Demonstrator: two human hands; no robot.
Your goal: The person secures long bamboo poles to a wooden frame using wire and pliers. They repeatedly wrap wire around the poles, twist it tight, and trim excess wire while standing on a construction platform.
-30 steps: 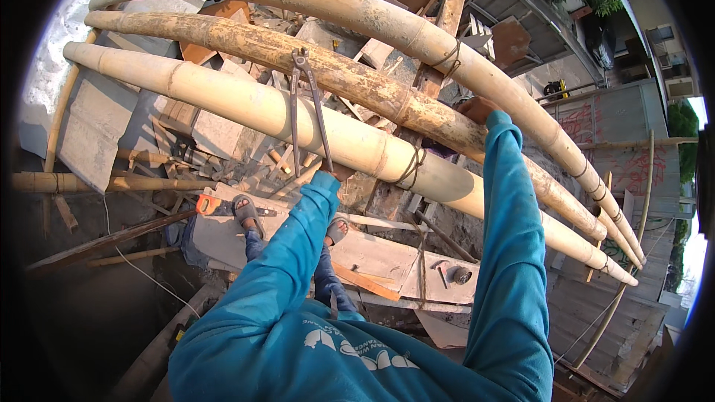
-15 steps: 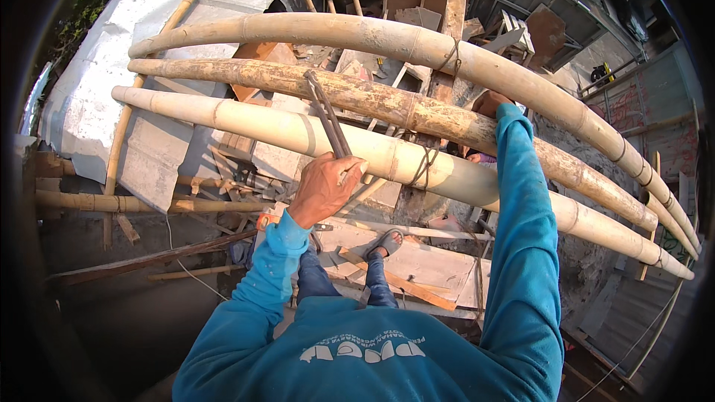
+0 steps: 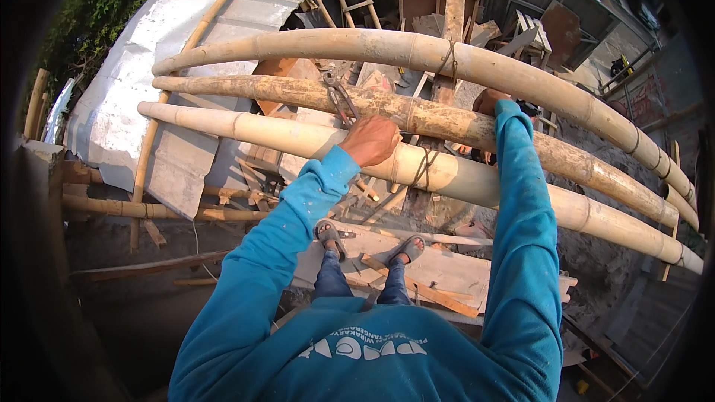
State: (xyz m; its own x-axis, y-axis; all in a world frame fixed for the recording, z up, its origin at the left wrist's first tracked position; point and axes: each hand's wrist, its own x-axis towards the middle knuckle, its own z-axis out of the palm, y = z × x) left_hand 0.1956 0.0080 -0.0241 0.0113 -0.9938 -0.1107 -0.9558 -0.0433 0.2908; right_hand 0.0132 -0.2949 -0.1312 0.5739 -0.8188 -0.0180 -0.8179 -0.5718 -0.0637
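Three long bamboo poles run side by side across the view. My left hand [image 3: 371,140] is closed round the handles of metal pincers [image 3: 339,95], over the nearest pole [image 3: 290,136]. The pincers' jaws point away from me, over the mottled middle pole [image 3: 447,120]. Just right of this hand, a dark wire tie [image 3: 426,167] loops round the nearest pole. My right hand [image 3: 490,101] grips the far side of the middle pole, its fingers partly hidden. The farthest pole [image 3: 328,43] has another wire tie [image 3: 451,58] beside an upright timber post [image 3: 453,11].
My sandalled feet stand near a wooden board [image 3: 439,268] far below, with loose timber strips [image 3: 424,292]. Corrugated metal sheets [image 3: 246,7] lie at the left under a thin bamboo pole [image 3: 146,150]. A bamboo ladder [image 3: 359,4] and scrap wood are beyond.
My left hand has moved right and away from me along the nearest pole, with the pincers, whose jaws now look spread. My right hand keeps its place on the middle pole. The view has shifted slightly.
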